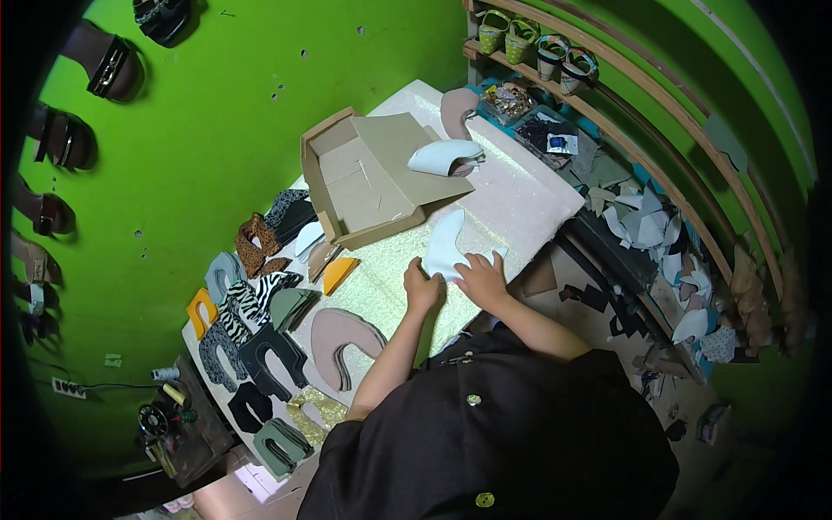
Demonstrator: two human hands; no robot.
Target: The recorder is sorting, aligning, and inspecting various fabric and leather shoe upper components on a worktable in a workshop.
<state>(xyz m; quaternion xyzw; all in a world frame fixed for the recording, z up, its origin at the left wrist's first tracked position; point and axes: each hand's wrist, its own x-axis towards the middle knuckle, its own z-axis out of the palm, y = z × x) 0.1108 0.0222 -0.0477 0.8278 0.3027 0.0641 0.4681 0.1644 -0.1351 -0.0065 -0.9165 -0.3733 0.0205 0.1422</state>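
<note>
On the pale table [386, 282], a white curved shoe-upper piece [446, 241] lies in front of me, its rounded arm pointing away. My left hand [420, 288] holds its near left edge, with thumb and fingers drawn together. At its near right part, the fingers of my right hand [483, 282] curl over the edge, and a pointed tip shows beyond them. What is under the fingertips is hidden. Farther back, a stack of similar white pieces [440, 159] rests on the flap of an open cardboard box [347, 227].
Piles of U-shaped pieces, including mauve [334, 338], zebra-striped [251, 299] and black [273, 360], cover the table's left. A mauve piece [457, 111] lies at the far end. Scraps [646, 221] fill the right side below a wooden rack [598, 82]. Sandals [113, 65] hang left.
</note>
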